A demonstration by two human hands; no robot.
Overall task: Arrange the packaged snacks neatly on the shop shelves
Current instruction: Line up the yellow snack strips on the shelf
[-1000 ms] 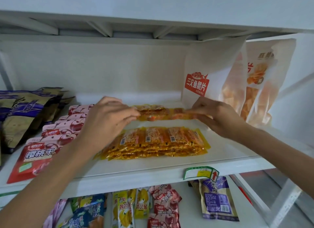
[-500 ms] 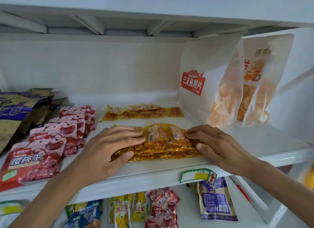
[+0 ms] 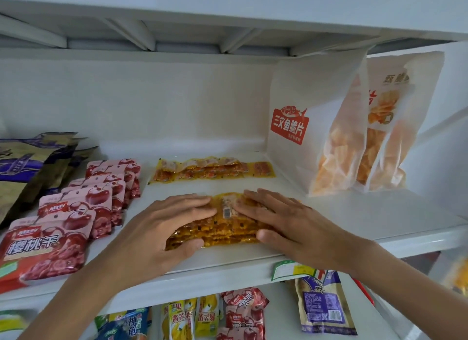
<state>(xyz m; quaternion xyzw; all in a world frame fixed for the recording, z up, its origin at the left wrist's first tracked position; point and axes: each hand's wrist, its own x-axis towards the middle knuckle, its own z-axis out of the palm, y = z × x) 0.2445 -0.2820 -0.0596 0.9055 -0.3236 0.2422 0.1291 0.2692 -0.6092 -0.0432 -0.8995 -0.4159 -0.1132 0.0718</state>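
Spanning the view, white metal shop shelf (image 3: pixel 329 223). Tall white paper crisp bags (image 3: pixel 316 126) upright at its right rear; pink cherry snack pouches (image 3: pixel 76 208) overlapping at its left. Front centre: flat stack of orange clear-wrapped snack packets (image 3: pixel 222 228), left hand (image 3: pixel 162 228) and right hand (image 3: pixel 291 225) pressing it, fingers extended, thumbs against its front edge.

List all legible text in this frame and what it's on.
"三文鱼脆片": red logo on the tall white bag.
"樱桃干": front red cherry packet.
"神龟": blue packet, lower shelf.
Barcode sticker on the yellow stack, the price tag and the purple pouch: too small or blurred.
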